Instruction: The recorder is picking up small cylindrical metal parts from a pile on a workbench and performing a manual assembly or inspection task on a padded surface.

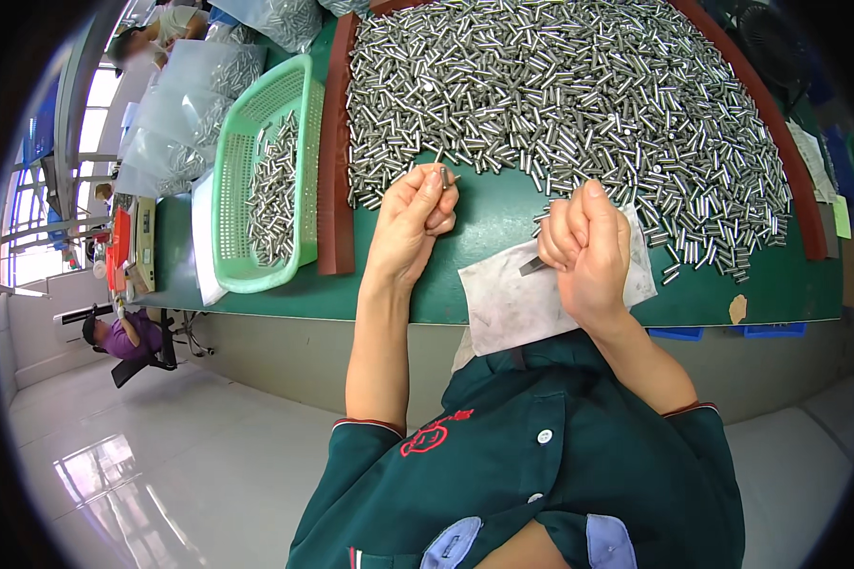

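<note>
My left hand [406, 228] is closed, pinching a small metal pin [446, 177] upright between thumb and fingers, just short of the heap's near edge. To its right, my right hand [593, 256] is curled closed around a thin dark flat strip [533, 266], whose end sticks out to the left; its kind is unclear. That hand is above a stained whitish cloth [508, 303] lying at the table's front edge. Beyond both hands spreads a large heap of short shiny metal pins [560, 95]. Some pins lie right behind my right hand.
Brown rails [337, 190] border the heap on a green table [778, 294]. A light green plastic basket [220, 209] holding pins stands left, beside clear bags [176, 119] of pins. A scale [142, 242] sits farther left. Two people are in the background, one seated in purple [128, 337].
</note>
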Available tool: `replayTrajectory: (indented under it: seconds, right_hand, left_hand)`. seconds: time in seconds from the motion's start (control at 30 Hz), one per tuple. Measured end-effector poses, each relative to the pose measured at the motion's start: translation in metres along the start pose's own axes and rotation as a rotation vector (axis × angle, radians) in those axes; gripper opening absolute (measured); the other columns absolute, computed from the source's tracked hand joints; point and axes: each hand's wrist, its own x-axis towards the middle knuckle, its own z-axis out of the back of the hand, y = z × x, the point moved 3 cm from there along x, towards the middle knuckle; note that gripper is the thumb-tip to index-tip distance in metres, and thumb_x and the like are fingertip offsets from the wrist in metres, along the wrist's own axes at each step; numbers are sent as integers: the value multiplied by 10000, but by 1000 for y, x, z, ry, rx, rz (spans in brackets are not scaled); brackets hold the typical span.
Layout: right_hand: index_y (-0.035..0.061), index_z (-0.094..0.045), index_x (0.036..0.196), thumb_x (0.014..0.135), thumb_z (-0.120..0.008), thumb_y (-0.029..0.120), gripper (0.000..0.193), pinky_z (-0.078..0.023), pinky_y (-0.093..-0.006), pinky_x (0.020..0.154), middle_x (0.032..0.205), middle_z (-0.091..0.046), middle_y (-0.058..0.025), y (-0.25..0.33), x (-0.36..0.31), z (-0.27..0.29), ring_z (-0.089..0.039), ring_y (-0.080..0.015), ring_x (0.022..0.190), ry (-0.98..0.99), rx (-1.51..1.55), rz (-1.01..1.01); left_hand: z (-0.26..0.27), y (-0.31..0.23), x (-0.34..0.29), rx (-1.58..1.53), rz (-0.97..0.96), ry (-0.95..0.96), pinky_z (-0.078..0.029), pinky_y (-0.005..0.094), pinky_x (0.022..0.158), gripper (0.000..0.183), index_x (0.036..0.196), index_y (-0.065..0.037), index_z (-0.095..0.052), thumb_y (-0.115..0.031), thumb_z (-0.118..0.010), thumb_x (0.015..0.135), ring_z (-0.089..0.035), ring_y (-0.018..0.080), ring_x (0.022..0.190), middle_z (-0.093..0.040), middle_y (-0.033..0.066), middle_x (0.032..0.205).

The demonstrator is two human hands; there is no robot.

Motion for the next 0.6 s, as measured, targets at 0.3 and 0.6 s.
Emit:
replayTrajectory:
  seconds: [0.3, 0.6]
  right_hand:
    - [100, -272, 545, 917, -303, 219, 392, -192, -210, 364, 448, -286, 6, 0, 2, 4, -205, -53, 392, -5, -6, 10]
    - [104, -276, 555, 921, -301, 241, 392, -188, -211, 348, 445, -277, 5, -4, 0, -1, -195, -56, 366, 25, 8, 11]
  left_hand:
    - [5, -71, -42, 710, -484, -562, -262, 181, 450, 185, 828, -29, -538, -191, -464, 880, -339, 35, 522, -431, -36, 618]
    - [93, -118, -45, 1683, -511, -689, -389, 359, 721, 143, 866, -4, -543, -129, -488, 823, -507, 286, 789, -543, 151, 843]
